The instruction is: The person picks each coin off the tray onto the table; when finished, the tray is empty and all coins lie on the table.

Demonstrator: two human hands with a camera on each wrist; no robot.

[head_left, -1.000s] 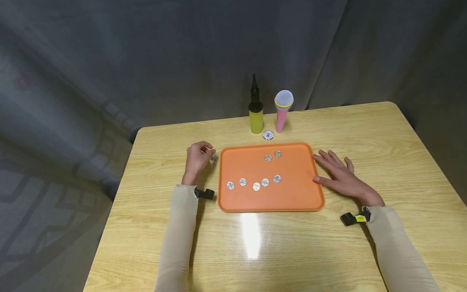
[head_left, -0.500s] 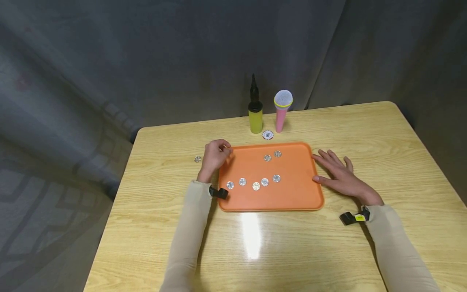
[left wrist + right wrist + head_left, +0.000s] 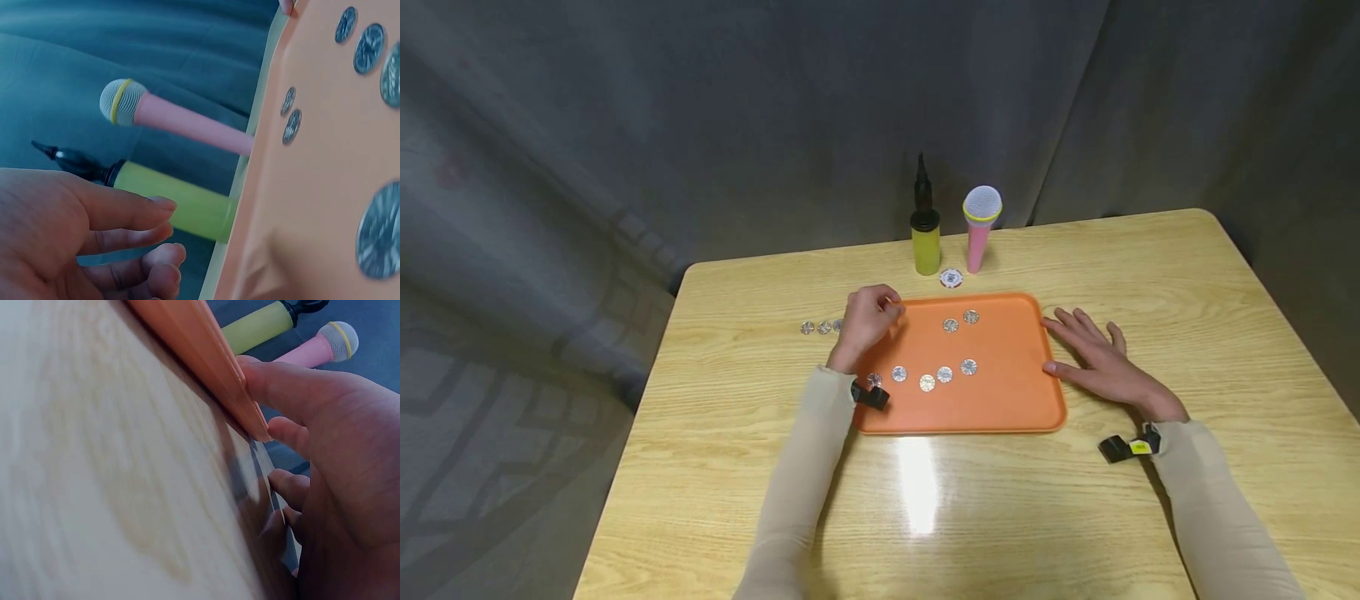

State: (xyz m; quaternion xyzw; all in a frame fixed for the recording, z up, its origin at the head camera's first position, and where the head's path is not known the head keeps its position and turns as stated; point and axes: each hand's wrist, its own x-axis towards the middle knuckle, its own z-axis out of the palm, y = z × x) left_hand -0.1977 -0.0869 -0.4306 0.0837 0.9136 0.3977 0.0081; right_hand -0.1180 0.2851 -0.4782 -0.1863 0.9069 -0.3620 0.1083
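My left hand (image 3: 867,321) is above the far left corner of the orange tray (image 3: 1000,408). In the left wrist view its fingers are loosely bent with nothing between thumb and fingertips. Just left of it, silver coins (image 3: 807,328) lie in a row on the table; the rightmost one is partly hidden by the hand. Several more silver coins (image 3: 968,367) lie flat on the tray, two of them toward its far edge. My right hand (image 3: 1101,364) rests at the tray's right edge, fingers spread and the thumb touching the rim.
Behind the tray stand a yellow-green hand pump (image 3: 927,246) with a black top and a pink toy microphone (image 3: 979,233). A white and red poker chip (image 3: 951,278) lies in front of them. A dark curtain (image 3: 820,125) hangs behind the wooden table (image 3: 1000,517).
My left hand has moved right, from beside the tray to over its far left corner, uncovering the coins in the row on the table. My right hand has stayed at the tray's edge.
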